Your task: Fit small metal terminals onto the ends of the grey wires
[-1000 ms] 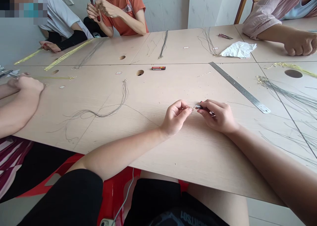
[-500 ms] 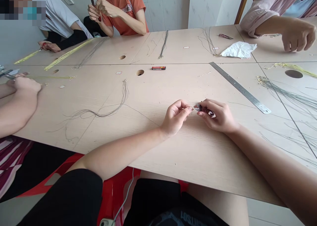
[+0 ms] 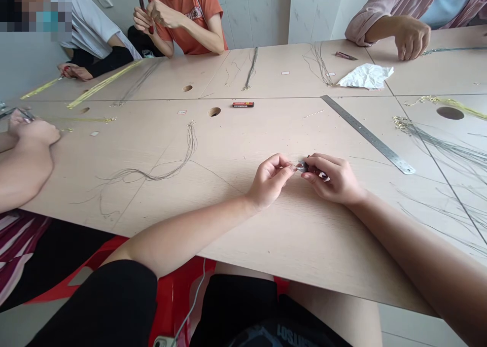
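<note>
My left hand (image 3: 269, 181) is closed in a pinch, thumb against forefinger, on the end of a thin grey wire. One strand of that wire (image 3: 217, 175) trails left across the table towards a loose wire bundle (image 3: 167, 174), whose top end carries small gold-coloured fittings (image 3: 190, 125). Wrapped in my right hand (image 3: 338, 180) is a small pair of pliers (image 3: 302, 166) with dark red handles. Their metal jaws meet the tips of my left fingers. Whatever tiny piece sits between the jaws is too small to make out.
A steel ruler (image 3: 367, 134) lies slantwise beyond my right hand. More grey wires (image 3: 441, 139) spread at the right. A red and black battery-like tube (image 3: 243, 104), crumpled white paper (image 3: 366, 76) and holes in the table (image 3: 214, 112) are farther off. Other people work around the table.
My hands hold nearly the same place, the pliers' jaws slightly turned at my left fingertips. Across the table at right, a co-worker's hand has moved left.
</note>
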A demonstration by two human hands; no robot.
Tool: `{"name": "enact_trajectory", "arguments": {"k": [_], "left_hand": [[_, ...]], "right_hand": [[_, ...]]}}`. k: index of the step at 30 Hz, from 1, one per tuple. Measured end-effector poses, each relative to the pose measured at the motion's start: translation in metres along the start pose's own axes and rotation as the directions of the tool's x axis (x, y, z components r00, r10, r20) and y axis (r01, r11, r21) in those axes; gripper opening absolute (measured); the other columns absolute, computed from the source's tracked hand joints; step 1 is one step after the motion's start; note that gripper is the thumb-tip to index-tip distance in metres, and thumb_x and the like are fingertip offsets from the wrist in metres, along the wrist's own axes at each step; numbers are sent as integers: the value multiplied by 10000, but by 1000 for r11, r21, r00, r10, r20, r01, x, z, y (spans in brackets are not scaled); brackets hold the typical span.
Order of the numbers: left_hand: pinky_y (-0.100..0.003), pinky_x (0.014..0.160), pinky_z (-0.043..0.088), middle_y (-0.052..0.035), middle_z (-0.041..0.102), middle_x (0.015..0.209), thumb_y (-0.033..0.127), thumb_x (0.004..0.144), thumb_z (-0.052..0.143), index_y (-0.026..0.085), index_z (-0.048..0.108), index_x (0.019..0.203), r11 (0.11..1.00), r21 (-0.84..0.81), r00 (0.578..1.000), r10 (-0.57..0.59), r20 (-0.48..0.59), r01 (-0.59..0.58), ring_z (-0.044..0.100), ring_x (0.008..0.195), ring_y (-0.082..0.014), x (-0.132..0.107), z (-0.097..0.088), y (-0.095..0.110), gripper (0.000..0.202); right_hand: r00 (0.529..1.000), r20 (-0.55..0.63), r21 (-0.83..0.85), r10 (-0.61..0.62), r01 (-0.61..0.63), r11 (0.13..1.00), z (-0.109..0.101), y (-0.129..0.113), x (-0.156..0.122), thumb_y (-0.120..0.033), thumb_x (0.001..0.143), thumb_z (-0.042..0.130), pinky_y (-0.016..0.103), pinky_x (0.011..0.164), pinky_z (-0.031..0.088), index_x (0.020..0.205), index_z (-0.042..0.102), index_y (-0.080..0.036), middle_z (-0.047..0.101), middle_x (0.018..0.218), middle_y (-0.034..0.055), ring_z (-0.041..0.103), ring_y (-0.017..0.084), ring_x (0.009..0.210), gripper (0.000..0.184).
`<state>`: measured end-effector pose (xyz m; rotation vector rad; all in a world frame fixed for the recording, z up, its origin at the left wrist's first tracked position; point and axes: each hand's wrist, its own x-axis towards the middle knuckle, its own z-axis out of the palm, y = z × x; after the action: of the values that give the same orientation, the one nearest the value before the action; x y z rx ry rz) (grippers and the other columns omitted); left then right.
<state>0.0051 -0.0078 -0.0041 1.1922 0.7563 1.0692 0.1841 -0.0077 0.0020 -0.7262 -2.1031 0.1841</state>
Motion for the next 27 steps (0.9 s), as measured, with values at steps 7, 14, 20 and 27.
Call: {"name": "enact_trajectory", "arguments": {"k": [7,14,20,27], "left_hand": [[-202,434,222,52,414,589,362,770,674,177,498,703,1000,-4,1000,-6,8,6,317,500,-53,0,0,0,264],[-198,434,220,56,403,578,347,774,656,179,493,697,1000,19,1000,-19,1,19,318,502,-54,0,0,2,247],[-202,437,222,56,407,575,360,764,660,179,493,696,1000,18,1000,-12,-3,12,316,501,-55,0,1,2,255],[-203,440,223,57,412,578,371,742,676,178,485,686,1000,17,1000,-24,-6,25,320,503,-52,1,1,3,277]], "right_hand": [[1000,14,25,6,-6,1000,1,0,0,-209,908,528,225,487,350,889,550,-168,534,672,9,443,97,527,50],[999,16,4,28,-28,1000,1,0,-1,-181,916,491,232,494,356,857,542,-185,553,678,15,450,101,530,78],[999,11,11,44,-45,999,0,-1,0,-200,909,503,235,484,343,834,536,-190,543,657,9,441,102,515,82],[999,11,24,50,-50,998,0,-1,0,-214,909,507,238,479,331,829,537,-191,548,658,13,441,104,509,88]]}}
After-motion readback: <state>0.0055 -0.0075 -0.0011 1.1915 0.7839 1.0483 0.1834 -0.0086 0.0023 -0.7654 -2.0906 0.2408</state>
